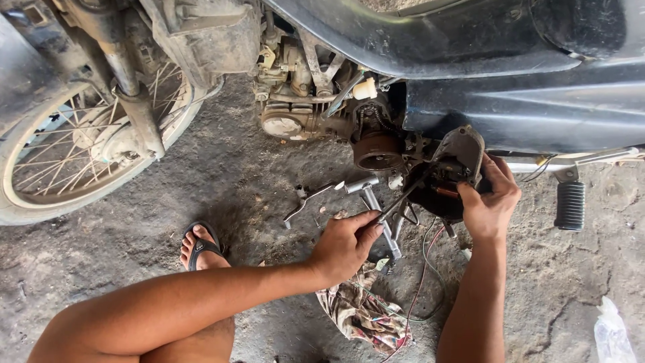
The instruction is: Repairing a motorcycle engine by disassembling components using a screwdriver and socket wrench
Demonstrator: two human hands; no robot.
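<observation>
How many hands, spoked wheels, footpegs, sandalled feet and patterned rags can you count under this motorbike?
Hands: 2 (left hand, right hand)
Spoked wheels: 1 (spoked wheel)
Footpegs: 1 (rubber footpeg)
Sandalled feet: 1 (foot in a black sandal)
Patterned rags: 1 (patterned rag)
Total: 6

We see only part of the motorcycle: its seat and tail run off the top and right edges, and the front wheel is cut by the left edge. Our right hand covers the rim of the engine cover, and the tip of the thin tool in our left hand is lost in the dark inside it. Our forearms leave the bottom edge, the plastic bag is cropped at the corner, and the small parts on the ground are too small to tell.
</observation>
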